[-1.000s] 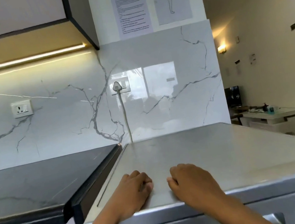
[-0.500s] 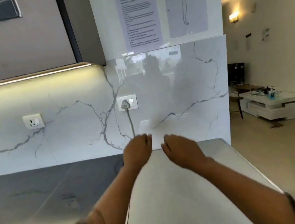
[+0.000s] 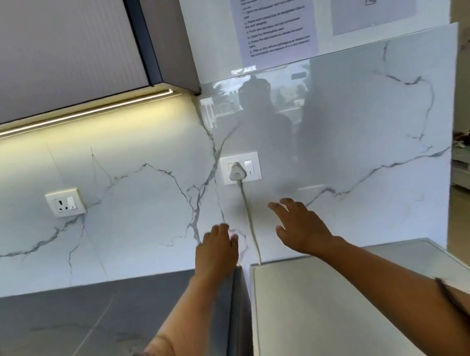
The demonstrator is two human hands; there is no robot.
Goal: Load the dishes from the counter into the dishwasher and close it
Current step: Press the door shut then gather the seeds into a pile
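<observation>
So closest in, both forearms stretch out over the worktops. Under the right arm is the dishwasher (image 3: 322,316); only its flat, pale grey, matte top shows, with a thin raised lip running along its left and right edges. Under the left arm is the dark, glossy counter (image 3: 83,335), and a narrow gap runs between the two, pretty much between the wrists.

The left hand (image 3: 216,249) hangs over the counter's back corner, fingers loose, nothing in it. The right hand (image 3: 301,226) is up above the back edge of the dishwasher top, fingers spread and relaxed, also gripping nothing. The dishwasher sits below and behind the right hand, just right of the left one.

Between the hands a white cord (image 3: 251,229) drops down the marble backsplash (image 3: 143,221) from a plug (image 3: 236,171). Well off to the left hand's side is a second socket (image 3: 65,202), with a wall cabinet (image 3: 38,51) overhead. Past the right hand the wall ends and the floor opens into a room.
</observation>
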